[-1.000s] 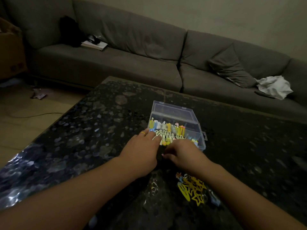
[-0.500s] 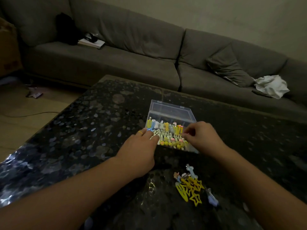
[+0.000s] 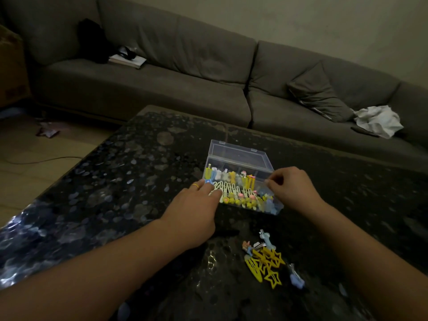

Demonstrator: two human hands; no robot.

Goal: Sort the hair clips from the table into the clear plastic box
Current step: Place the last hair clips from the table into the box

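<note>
Dim home living room. Long grey sectional sofa [image 3: 208,72] along far wall, loose cushion [image 3: 322,93] and crumpled white cloth [image 3: 379,120] at right, book [image 3: 127,60] at left. Dark speckled coffee table [image 3: 115,181] near; wooden floor [image 3: 34,154] left.

Dim room; grey sofa [image 3: 208,72] against a pale wall [image 3: 324,22]; wooden floor [image 3: 27,154] at left.

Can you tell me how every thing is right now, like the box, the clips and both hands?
clear plastic box: lid open, clips in rows inside.
loose hair clips: piled on the table, untouched.
left hand: fingers straight, touching the box's clips.
right hand: fingers curled at the box's right edge.
cushion: slumped on the sofa.
</note>
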